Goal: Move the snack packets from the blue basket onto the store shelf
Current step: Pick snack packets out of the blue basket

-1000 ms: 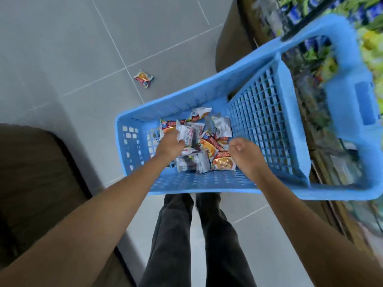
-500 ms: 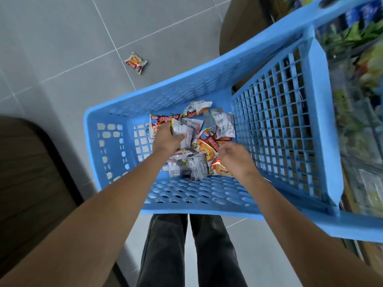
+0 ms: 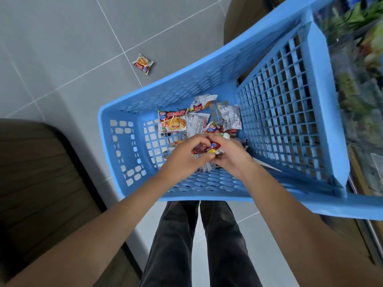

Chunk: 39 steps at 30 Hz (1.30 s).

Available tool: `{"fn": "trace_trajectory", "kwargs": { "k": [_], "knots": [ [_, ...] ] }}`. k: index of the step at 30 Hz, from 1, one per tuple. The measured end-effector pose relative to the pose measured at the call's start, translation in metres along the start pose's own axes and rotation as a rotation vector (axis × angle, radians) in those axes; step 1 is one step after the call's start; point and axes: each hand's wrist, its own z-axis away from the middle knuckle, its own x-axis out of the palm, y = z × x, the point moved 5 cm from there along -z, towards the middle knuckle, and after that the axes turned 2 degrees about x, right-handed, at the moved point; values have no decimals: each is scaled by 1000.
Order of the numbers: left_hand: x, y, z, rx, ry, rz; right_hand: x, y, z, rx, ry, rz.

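Note:
A blue basket [image 3: 116,146] stands in front of me, and several snack packets [image 3: 176,123] lie in a heap on its bottom. Both hands reach inside and meet over the heap. My left hand [image 3: 184,156] and my right hand [image 3: 230,156] together pinch a bunch of red and white packets [image 3: 205,149] between their fingers. More packets lie partly hidden beneath the hands. The store shelf [image 3: 360,65] runs along the right edge, blurred, with green and yellow goods on it.
One snack packet [image 3: 143,64] lies on the grey tiled floor beyond the basket. A dark wooden unit [image 3: 37,183] stands at the left. My legs in dark trousers [image 3: 196,241] are below the basket.
My two hands have come together at the middle of the heap and taken hold of packets. The view has shifted, so the basket sits further right and closer.

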Motion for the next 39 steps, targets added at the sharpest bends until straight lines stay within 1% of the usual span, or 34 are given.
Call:
{"fn": "trace_trajectory", "kwargs": {
  "k": [2, 3, 4, 6, 8, 9, 12, 15, 17, 19, 23, 26, 29, 30, 32, 35, 37, 39],
  "knots": [
    [-7, -7, -4, -35, -50, 57, -8, 2, -2, -6, 81, -17],
    [-14, -13, -7, -60, -19, 50, -12, 3, -3, -12, 132, -18],
    [-22, -19, -13, -90, 46, 24, -16, 4, -4, -16, 177, -15],
    [-42, -37, -27, -174, 250, -40, -21, 7, -5, -18, 233, 10],
    [-61, -60, -44, -323, 427, -95, -25, 9, -8, -21, 247, 41],
    [-66, -72, -53, -407, 463, -122, -27, 10, -10, -26, 251, 52],
    [-70, -103, -74, -628, 460, -154, -32, 9, -14, -43, 288, 53],
    [-69, -120, -87, -744, 510, -121, -36, 6, -20, -59, 314, 46],
    [-68, -127, -91, -794, 515, -163, -37, 4, -23, -58, 290, 71],
    [-68, -133, -95, -800, 531, -146, -37, 3, -26, -59, 277, 91],
    [-63, -142, -93, -733, 588, 106, -42, -2, -28, -85, 301, 157],
    [-61, -144, -75, -777, 615, 223, -42, 0, -26, -99, 343, 171],
    [-55, -135, -51, -802, 612, 346, -38, 4, -21, -91, 383, 107],
    [-52, -127, -42, -791, 604, 410, -36, 5, -19, -84, 390, 78],
    [-42, -103, -26, -717, 567, 631, -33, 6, -14, -74, 383, 44],
    [-24, -59, -5, -579, 428, 879, -25, 7, -5, -53, 322, 24],
    [-12, -38, 5, -516, 365, 948, -19, 8, 1, -48, 279, -14],
    [0, -23, 13, -508, 347, 964, -13, 10, 5, -63, 239, -90]
  ]
}}
